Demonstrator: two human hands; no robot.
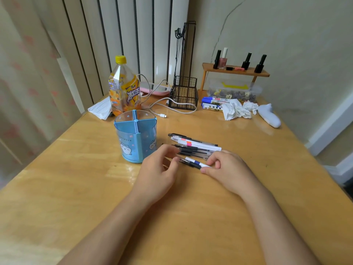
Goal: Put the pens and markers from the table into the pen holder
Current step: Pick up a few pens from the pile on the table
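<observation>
A blue translucent pen holder (133, 138) with divided compartments stands on the wooden table (76, 188), and it looks empty. Just to its right lies a row of several pens and markers (194, 144), side by side. My right hand (227, 169) pinches the near end of a white pen with a blue band (194, 163) and a black-grip pen beside it. My left hand (158, 167) rests at the pens' left tips, fingers curled and touching them. Three blue-capped markers (212, 103) lie far back on the table.
A yellow-capped drink bottle (123, 87) stands right behind the holder. Further back are a black wire basket (184, 94), a white cable (162, 109), crumpled tissues (236, 109), a white sock (269, 115), and a small shelf with nail polish bottles (236, 69).
</observation>
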